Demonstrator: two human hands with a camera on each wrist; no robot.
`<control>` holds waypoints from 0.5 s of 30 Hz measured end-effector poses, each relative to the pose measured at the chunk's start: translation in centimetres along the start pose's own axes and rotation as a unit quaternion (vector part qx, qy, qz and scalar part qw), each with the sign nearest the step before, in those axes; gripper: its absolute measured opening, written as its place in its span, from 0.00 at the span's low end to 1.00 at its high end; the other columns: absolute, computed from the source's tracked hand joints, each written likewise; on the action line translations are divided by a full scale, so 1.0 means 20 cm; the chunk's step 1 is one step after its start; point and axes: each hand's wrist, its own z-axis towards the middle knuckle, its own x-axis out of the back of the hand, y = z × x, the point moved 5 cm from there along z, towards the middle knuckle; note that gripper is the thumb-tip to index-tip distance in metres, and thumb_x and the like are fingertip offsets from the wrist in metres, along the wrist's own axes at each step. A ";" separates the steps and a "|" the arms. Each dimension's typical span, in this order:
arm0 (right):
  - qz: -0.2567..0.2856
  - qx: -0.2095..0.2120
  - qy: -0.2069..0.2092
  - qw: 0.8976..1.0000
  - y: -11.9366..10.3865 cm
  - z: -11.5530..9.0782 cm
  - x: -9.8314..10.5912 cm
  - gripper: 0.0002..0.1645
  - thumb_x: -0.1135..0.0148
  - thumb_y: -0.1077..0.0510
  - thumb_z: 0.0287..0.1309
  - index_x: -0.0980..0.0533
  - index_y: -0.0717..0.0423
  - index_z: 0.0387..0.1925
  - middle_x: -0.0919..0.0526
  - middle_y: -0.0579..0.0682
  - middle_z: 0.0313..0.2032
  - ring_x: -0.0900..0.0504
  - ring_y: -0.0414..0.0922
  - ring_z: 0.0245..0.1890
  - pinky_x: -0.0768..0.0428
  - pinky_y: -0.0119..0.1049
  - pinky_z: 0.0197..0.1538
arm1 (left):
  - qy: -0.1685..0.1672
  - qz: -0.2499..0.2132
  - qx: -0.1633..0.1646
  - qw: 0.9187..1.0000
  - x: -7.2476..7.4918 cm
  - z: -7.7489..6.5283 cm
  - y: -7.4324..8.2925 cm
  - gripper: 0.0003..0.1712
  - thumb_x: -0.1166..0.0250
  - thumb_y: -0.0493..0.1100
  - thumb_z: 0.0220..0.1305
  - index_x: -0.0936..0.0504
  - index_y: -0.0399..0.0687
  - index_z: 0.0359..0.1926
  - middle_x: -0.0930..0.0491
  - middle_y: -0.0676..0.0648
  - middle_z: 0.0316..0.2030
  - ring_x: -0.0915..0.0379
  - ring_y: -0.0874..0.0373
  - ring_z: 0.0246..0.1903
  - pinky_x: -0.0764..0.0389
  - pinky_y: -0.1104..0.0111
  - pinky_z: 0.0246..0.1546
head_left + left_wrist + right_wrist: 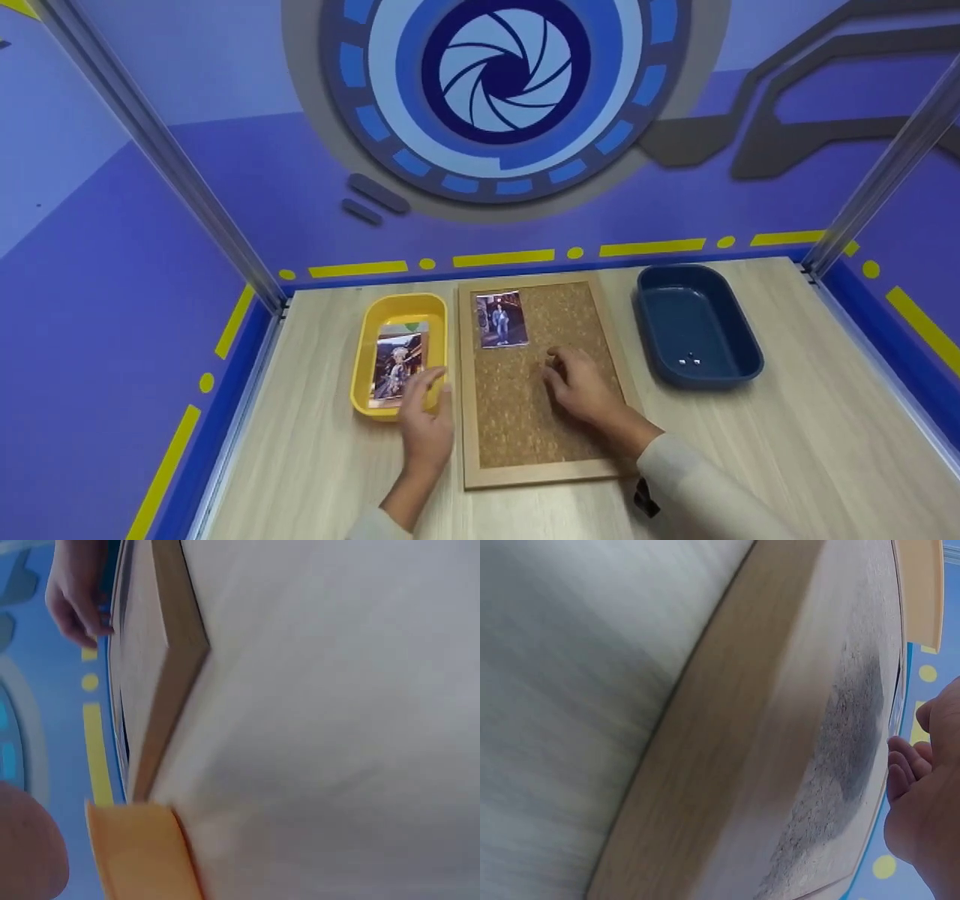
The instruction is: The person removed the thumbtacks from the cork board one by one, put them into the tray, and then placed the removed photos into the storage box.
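My left hand (427, 427) hovers at the near right side of the yellow tray (361, 352), its fingers loosely bent and nothing between them. Inside that tray lie printed photos, the top one a photo (394, 367) of a figure on a street, partly covered by my fingers. Over the middle of the cork board (517, 420) is my right hand (581, 386), fingers loosely curled, holding nothing that shows. A photo (502, 319) of a standing person lies at the board's upper left. In the right wrist view, my right hand (930, 787) appears above the cork surface.
A dark blue tray (686, 307) stands right of the board, with several small shiny pieces (690, 360) in its near end. The wooden frame (547, 474) edges the cork board. A printed purple wall (247, 180) closes off the back of the table.
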 end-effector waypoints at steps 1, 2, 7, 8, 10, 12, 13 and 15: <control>0.000 -0.006 -0.003 1.000 0.00 0.00 0.00 0.17 0.32 0.60 0.71 0.20 0.62 0.57 0.13 0.52 0.43 0.16 0.49 0.46 0.15 0.52 0.53 | -0.019 0.004 0.004 1.000 -0.05 0.00 0.01 0.16 0.32 0.28 0.67 0.12 0.44 0.53 0.12 0.41 0.53 0.18 0.48 0.57 0.19 0.65 0.65; 0.000 -0.013 -0.006 1.000 0.01 0.00 -0.01 0.17 0.33 0.59 0.71 0.20 0.61 0.57 0.13 0.52 0.43 0.16 0.48 0.47 0.15 0.52 0.53 | -0.038 0.007 0.012 0.999 -0.10 0.00 0.02 0.16 0.32 0.29 0.67 0.12 0.44 0.53 0.12 0.41 0.54 0.18 0.47 0.58 0.18 0.61 0.65; 0.003 -0.029 -0.010 1.000 0.03 0.01 -0.01 0.17 0.34 0.60 0.72 0.20 0.61 0.58 0.13 0.52 0.44 0.16 0.48 0.47 0.15 0.51 0.53 | -0.127 0.029 0.023 0.991 -0.33 0.00 0.00 0.15 0.34 0.30 0.68 0.12 0.38 0.54 0.13 0.37 0.56 0.20 0.41 0.61 0.22 0.48 0.68; 0.004 -0.028 -0.007 1.000 0.03 0.02 -0.01 0.16 0.34 0.60 0.72 0.20 0.61 0.57 0.13 0.53 0.44 0.16 0.49 0.47 0.15 0.52 0.53 | -0.143 0.039 0.024 0.989 -0.37 0.00 -0.01 0.15 0.34 0.31 0.68 0.13 0.37 0.54 0.13 0.38 0.57 0.20 0.41 0.62 0.22 0.48 0.69; 0.006 -0.023 -0.002 1.000 0.04 0.02 -0.02 0.16 0.33 0.62 0.71 0.20 0.63 0.57 0.12 0.54 0.45 0.15 0.50 0.48 0.15 0.53 0.54 | -0.165 0.063 0.025 0.984 -0.45 0.02 -0.05 0.15 0.36 0.32 0.70 0.14 0.36 0.56 0.15 0.37 0.59 0.22 0.40 0.63 0.24 0.47 0.70; 0.008 -0.021 0.001 1.000 0.04 0.03 -0.02 0.16 0.33 0.63 0.71 0.20 0.63 0.57 0.12 0.56 0.46 0.14 0.52 0.49 0.14 0.54 0.55 | -0.171 0.088 0.023 0.981 -0.50 0.05 -0.08 0.16 0.36 0.32 0.70 0.14 0.35 0.56 0.16 0.37 0.61 0.23 0.39 0.65 0.24 0.47 0.70; 0.008 -0.023 -0.001 1.000 0.04 0.03 -0.02 0.16 0.33 0.62 0.71 0.20 0.63 0.57 0.12 0.56 0.46 0.14 0.52 0.49 0.14 0.54 0.55 | -0.170 0.103 0.023 0.980 -0.52 0.07 -0.10 0.16 0.37 0.32 0.70 0.14 0.35 0.56 0.17 0.36 0.62 0.23 0.39 0.65 0.24 0.46 0.70; 0.010 -0.031 -0.009 0.999 0.04 0.04 -0.03 0.17 0.34 0.62 0.71 0.20 0.62 0.58 0.12 0.55 0.47 0.14 0.51 0.50 0.14 0.54 0.56 | -0.168 0.133 0.025 0.976 -0.55 0.11 -0.13 0.17 0.37 0.33 0.69 0.14 0.36 0.57 0.18 0.35 0.64 0.24 0.37 0.66 0.25 0.44 0.70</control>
